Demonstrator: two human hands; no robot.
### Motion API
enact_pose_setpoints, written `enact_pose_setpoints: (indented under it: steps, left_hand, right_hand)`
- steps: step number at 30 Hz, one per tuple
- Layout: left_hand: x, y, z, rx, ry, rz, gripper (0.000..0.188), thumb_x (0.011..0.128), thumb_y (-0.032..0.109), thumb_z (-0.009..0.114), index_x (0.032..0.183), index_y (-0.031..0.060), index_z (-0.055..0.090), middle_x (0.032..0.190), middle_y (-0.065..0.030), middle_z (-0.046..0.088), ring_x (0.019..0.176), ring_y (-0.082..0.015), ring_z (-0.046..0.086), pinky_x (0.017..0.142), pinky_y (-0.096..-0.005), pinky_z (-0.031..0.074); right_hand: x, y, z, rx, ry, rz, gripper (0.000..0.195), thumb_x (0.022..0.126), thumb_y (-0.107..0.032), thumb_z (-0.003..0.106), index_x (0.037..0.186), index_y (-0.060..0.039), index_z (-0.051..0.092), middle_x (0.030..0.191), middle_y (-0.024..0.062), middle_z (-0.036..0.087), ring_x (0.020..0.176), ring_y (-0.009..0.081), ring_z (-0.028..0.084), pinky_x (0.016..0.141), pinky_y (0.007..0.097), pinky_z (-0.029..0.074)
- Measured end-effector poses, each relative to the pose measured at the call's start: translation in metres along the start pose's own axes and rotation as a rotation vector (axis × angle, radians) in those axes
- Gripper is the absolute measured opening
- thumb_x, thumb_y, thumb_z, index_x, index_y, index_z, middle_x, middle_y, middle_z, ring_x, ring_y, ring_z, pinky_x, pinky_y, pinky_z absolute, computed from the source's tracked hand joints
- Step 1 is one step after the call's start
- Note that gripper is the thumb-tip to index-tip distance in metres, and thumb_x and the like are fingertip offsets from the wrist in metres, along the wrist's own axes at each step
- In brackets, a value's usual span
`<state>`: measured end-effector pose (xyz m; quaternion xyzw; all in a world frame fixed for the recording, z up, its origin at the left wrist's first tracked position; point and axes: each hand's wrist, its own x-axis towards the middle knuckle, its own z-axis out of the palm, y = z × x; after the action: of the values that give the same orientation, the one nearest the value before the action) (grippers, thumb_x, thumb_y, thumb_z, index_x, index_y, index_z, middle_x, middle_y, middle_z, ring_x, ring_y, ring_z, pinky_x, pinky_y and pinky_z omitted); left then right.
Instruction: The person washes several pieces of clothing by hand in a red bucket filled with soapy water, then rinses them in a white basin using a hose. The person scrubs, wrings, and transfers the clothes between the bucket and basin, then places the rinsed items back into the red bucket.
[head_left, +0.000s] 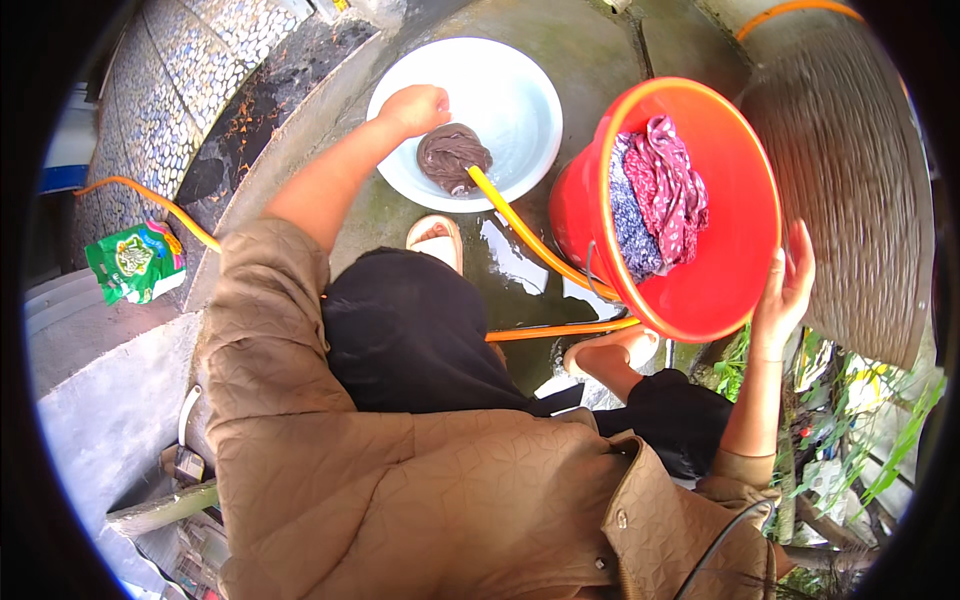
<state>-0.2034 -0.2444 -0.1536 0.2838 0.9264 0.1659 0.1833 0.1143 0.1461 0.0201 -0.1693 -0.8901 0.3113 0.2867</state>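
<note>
My left hand (416, 109) is over the left side of a pale blue plastic basin (525, 97), fingers curled down; whether anything is in them is hidden. Just below it, a twisted brown wet cloth (454, 156) lies in the basin, with the end of a yellow-orange hose (525, 232) against it. My right hand (784, 292) is at the near right rim of a red plastic bucket (731, 247), its fingers spread and extended. In the bucket are a maroon patterned cloth (667, 195) and a dark blue-and-white speckled cloth (634, 217).
The wet concrete floor (405, 180) has puddles around my sandalled feet. A green product bag (139, 261) bearing writing lies at left near a pebbled surface (169, 82). A ribbed grey-brown panel (840, 187) stands right of the bucket. Green plants (892, 450) grow at lower right.
</note>
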Motion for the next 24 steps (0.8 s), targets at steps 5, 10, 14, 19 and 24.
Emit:
enact_pose_setpoints:
  steps: [5, 10, 14, 19, 24]
  left_hand:
    - [-0.002, -0.065, 0.092, -0.044, -0.144, -0.33, 0.038, 0.077, 0.038, 0.069, 0.098, 0.0062, 0.068, 0.099, -0.0198, 0.067, 0.092, -0.0345, 0.064, 0.081, -0.0416, 0.05]
    - [0.023, -0.055, 0.151, -0.234, -0.131, -0.42, 0.04, 0.076, 0.03, 0.07, 0.103, 0.0011, 0.064, 0.104, -0.0198, 0.066, 0.098, -0.0348, 0.063, 0.085, -0.0429, 0.049]
    - [0.015, -0.04, 0.127, -0.436, 0.055, -0.462, 0.038, 0.072, 0.02, 0.069, 0.105, 0.003, 0.058, 0.1, -0.0173, 0.066, 0.096, -0.0312, 0.064, 0.082, -0.0384, 0.05]
    - [0.033, -0.035, 0.098, -1.161, 0.04, -0.051, 0.027, 0.076, 0.007, 0.062, 0.102, 0.0015, 0.057, 0.091, -0.0077, 0.063, 0.085, -0.0152, 0.059, 0.078, -0.0295, 0.047]
    - [0.042, -0.035, 0.048, -1.286, -0.016, -0.05, 0.029, 0.076, 0.01, 0.071, 0.101, 0.0003, 0.059, 0.095, -0.0069, 0.064, 0.088, -0.0143, 0.059, 0.079, -0.029, 0.048]
  right_hand:
    - [0.019, -0.157, 0.158, 0.043, -0.421, -0.511, 0.042, 0.079, -0.009, 0.067, 0.12, -0.0048, 0.057, 0.12, 0.0168, 0.057, 0.111, 0.0336, 0.056, 0.095, 0.0409, 0.044]
    - [0.011, -0.137, 0.335, 0.008, -0.856, 0.048, 0.054, 0.081, -0.023, 0.064, 0.13, -0.0062, 0.049, 0.126, 0.0234, 0.051, 0.118, 0.0362, 0.051, 0.098, 0.0399, 0.043]
    - [-0.004, -0.078, 0.407, -0.155, -0.919, 0.502, 0.068, 0.075, -0.022, 0.065, 0.138, -0.0084, 0.043, 0.132, 0.0235, 0.046, 0.12, 0.0372, 0.049, 0.101, 0.039, 0.042]
    - [-0.011, -0.04, 0.44, -0.083, -0.865, 0.596, 0.069, 0.077, -0.015, 0.061, 0.142, -0.0129, 0.038, 0.141, 0.0178, 0.039, 0.13, 0.0333, 0.04, 0.106, 0.0408, 0.037]
    - [0.014, -0.033, 0.441, 0.567, -0.875, 0.844, 0.04, 0.074, -0.013, 0.065, 0.111, -0.0033, 0.053, 0.098, 0.0147, 0.064, 0.09, 0.0262, 0.062, 0.08, 0.0351, 0.049]
